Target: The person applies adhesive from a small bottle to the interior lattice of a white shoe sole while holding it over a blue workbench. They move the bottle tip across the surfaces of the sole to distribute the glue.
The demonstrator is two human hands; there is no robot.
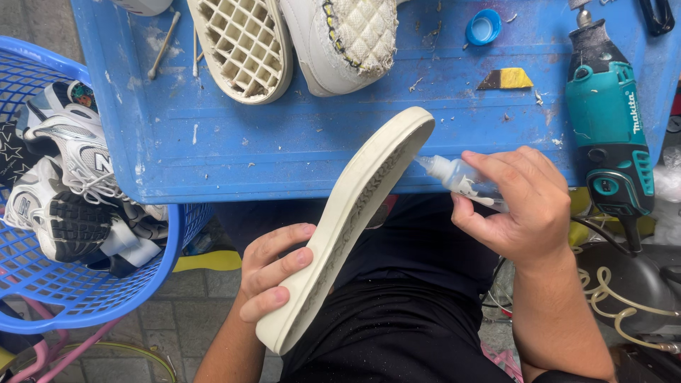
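My left hand [273,273] grips a cream rubber shoe sole [347,220] near its lower end and holds it on edge, slanting up to the right over my lap. My right hand [521,202] is closed on a small clear squeeze bottle [454,176]. Its nozzle points left and almost touches the sole's upper end. On the blue table [284,142] beyond lie a second sole [245,46] with a grid inside, and a white shoe upper [347,39] with a quilted lining.
A teal rotary tool [610,120] lies at the table's right edge with its cord hanging down. A blue bottle cap [484,28] and a yellow-and-brown scrap [505,79] sit near it. A blue plastic basket [78,284] with several sneakers [71,177] stands left.
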